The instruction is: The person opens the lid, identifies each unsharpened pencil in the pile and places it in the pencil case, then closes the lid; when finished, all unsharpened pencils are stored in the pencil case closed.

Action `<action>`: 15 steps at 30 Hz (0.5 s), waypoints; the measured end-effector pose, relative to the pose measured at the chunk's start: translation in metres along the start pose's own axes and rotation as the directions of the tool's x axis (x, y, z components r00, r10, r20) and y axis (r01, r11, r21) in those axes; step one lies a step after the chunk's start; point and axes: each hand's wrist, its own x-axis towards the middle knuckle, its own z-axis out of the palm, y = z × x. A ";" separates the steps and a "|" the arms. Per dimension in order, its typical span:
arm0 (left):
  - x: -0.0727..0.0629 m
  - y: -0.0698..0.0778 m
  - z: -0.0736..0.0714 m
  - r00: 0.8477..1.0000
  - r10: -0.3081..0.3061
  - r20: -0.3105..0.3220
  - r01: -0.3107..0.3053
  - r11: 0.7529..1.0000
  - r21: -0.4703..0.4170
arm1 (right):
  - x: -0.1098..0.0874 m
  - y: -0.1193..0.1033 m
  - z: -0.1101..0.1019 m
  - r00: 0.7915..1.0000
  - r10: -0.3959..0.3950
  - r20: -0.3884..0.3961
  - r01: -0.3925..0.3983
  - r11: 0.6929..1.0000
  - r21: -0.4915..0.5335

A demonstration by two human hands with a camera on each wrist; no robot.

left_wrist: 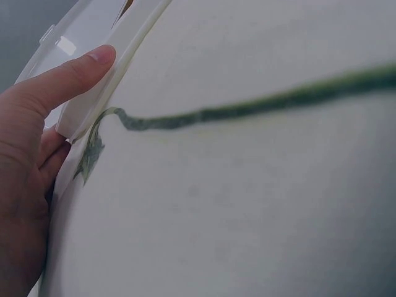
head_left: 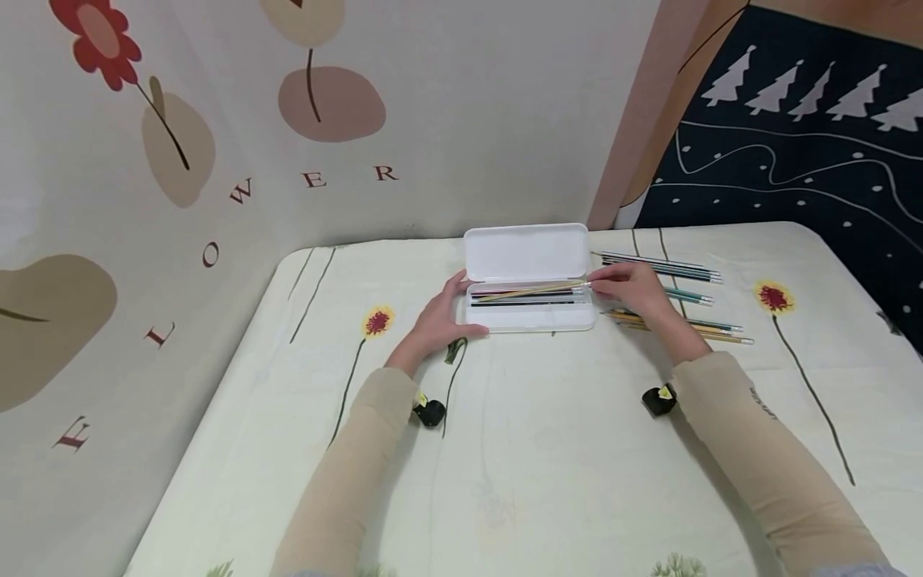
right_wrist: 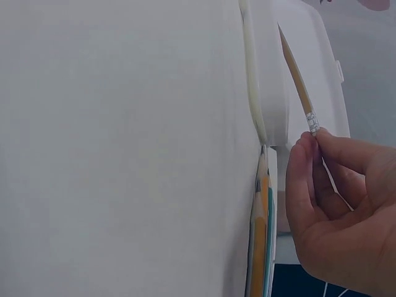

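1 white pencil case (head_left: pixel 534 323) lies open near the far edge of the cloth-covered table (head_left: pixel 548 449) in the head view, its lid (head_left: pixel 526 252) tipped up along the back. The left hand (head_left: pixel 436 320) holds the left end of the case, thumb spread well away from the fingers and set at the front corner. The right hand (head_left: pixel 629 287), at the opposite end, is narrow: it pinches the end of 1 yellow pencil (head_left: pixel 534 291), which slants across the case and points left. Dark pencils (head_left: pixel 534 304) rest inside, beside it. To the right, 3 groups lie on the table: a dark bunch (head_left: pixel 667 268) at the back, a teal bunch (head_left: pixel 688 297) in the middle and a yellow and teal bunch (head_left: pixel 692 327) in front.

In the left wrist view, the left thumb lies against the front of the case while the other fingers, partly hidden, reach round its end, so the corner sits between them. A printed green stem (left_wrist: pixel 247 112) runs across the cloth from near that corner.

In the right wrist view, the right thumb and fingertips meet on the pencil's silvery end; the shaft reaches over the case. Below, sharpened tips of the front bunch lie just beside the case's corner.
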 end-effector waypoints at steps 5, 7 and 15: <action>0.000 0.000 0.000 1.000 0.002 -0.005 -0.002 1.000 -0.015 | 0.000 -0.003 0.001 1.000 0.002 -0.013 -0.003 0.999 -0.039; 0.000 0.000 0.000 1.000 -0.002 -0.002 0.002 1.000 -0.013 | 0.000 -0.003 0.001 1.000 0.002 -0.014 -0.003 0.998 -0.061; 0.000 -0.001 0.001 1.000 -0.007 0.000 0.007 1.000 -0.003 | 0.000 -0.004 0.001 1.000 -0.005 0.016 0.006 0.994 -0.113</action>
